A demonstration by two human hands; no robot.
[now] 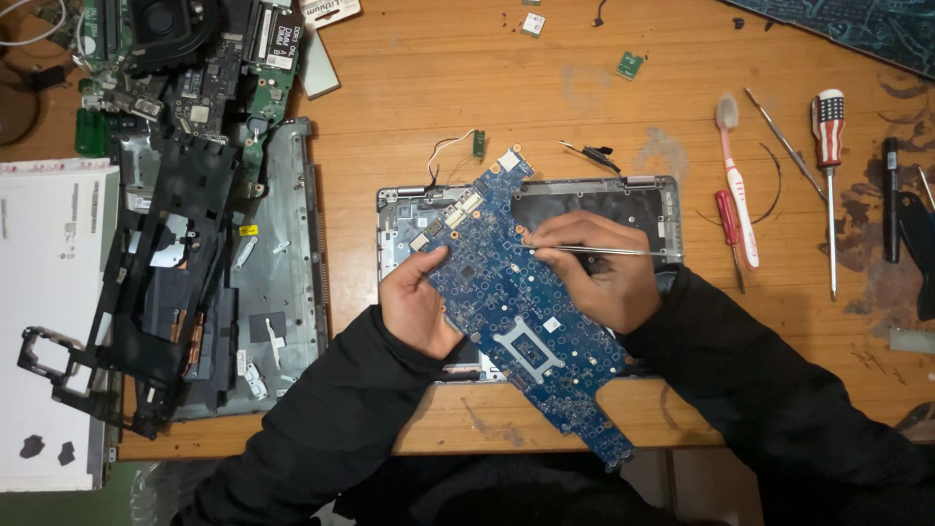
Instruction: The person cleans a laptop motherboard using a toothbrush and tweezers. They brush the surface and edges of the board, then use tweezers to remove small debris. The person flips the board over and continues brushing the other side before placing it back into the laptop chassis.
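1. Right hand (599,278), centre of the frame: grip pinched narrow around a thin metal probe (594,251), lying nearly level, tip touching the blue circuit board (526,312).
2. Left hand (417,304), just left of centre: grip closed on the left edge of the blue circuit board, thumb on its upper face.
3. Blue circuit board: slanted from upper middle down towards the lower right of centre, lying over the open grey laptop base (643,200), lower end jutting past the front edge of the wooden worktop (438,78).
4. Above the board: a small green part on white and black wires (477,144).
5. Right part of the frame, all on the worktop, well apart from the hands: toothbrush (735,190), small red screwdriver (729,229), a screwdriver with a striped handle (829,156), black pen (891,200).
6. Left part of the frame: black plastic frame (161,282) over a grey laptop shell (282,292), further circuit boards (195,58) at upper left, white panel (49,321) at the far left edge.
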